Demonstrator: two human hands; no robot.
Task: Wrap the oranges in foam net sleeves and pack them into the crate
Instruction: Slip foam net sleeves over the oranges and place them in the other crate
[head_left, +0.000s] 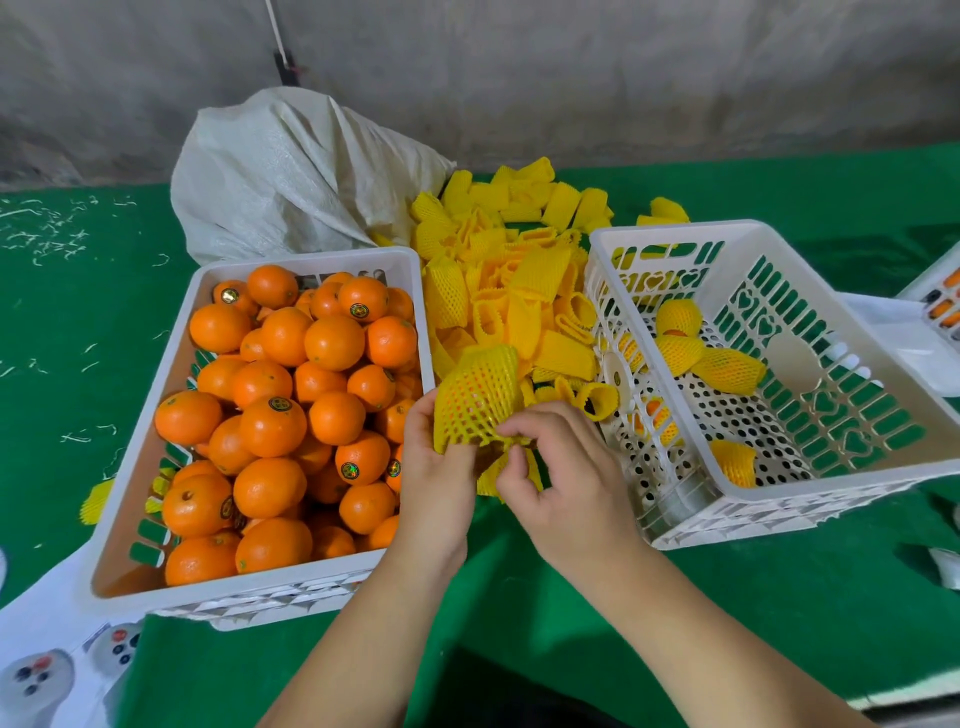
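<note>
I have both hands, left hand (436, 470) and right hand (550, 478), pinching a stretched yellow foam net sleeve (475, 405) beside the white slotted plastic crate (670, 234); mid-wrap, I judge; next, close it and place it there.

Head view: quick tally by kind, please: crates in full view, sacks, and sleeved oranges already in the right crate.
White slotted plastic crates in full view: 2
White woven sack: 1
Oranges in yellow foam net sleeves plainly seen in the right crate: 4
Total: 7
An orange patch behind that crate's near wall is unclear and not counted.
</note>
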